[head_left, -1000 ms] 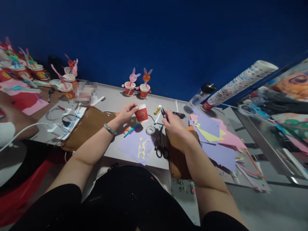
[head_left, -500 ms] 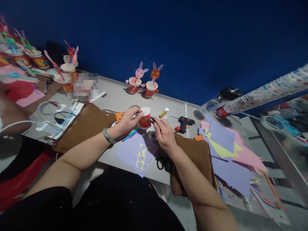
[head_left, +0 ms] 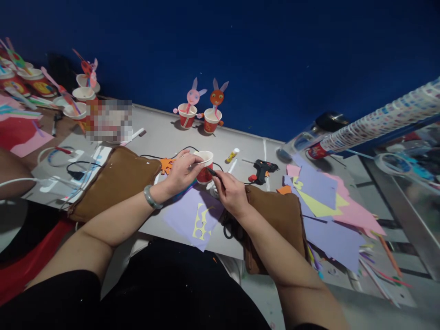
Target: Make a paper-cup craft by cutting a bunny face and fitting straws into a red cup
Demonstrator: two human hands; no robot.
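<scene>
My left hand (head_left: 180,173) is closed on a red paper cup (head_left: 205,159) with a white rim, gripping it from the left side. The cup's mouth faces up and tilts slightly toward me. In my right hand (head_left: 232,192) is a slim, dark pen-like tool (head_left: 212,172). Its tip meets the cup's red front; whether it marks or pierces the wall I cannot tell. Beneath my hands lie purple paper (head_left: 177,215) and a yellow paper strip with round holes (head_left: 198,224). Orange paper cutouts (head_left: 167,166) lie just left of my left hand.
Two cups with rabbit figures, pink (head_left: 187,117) and orange (head_left: 212,121), stand by the blue wall. A glue stick (head_left: 233,155) and black glue gun (head_left: 263,171) lie right of the cup. Brown cushions (head_left: 120,176) flank my work. Stacked cups (head_left: 385,119) lean at right.
The dark tool's tip has shifted from the cup's right edge to its front. The cup has turned a little in my left hand, and the view has shifted slightly.
</scene>
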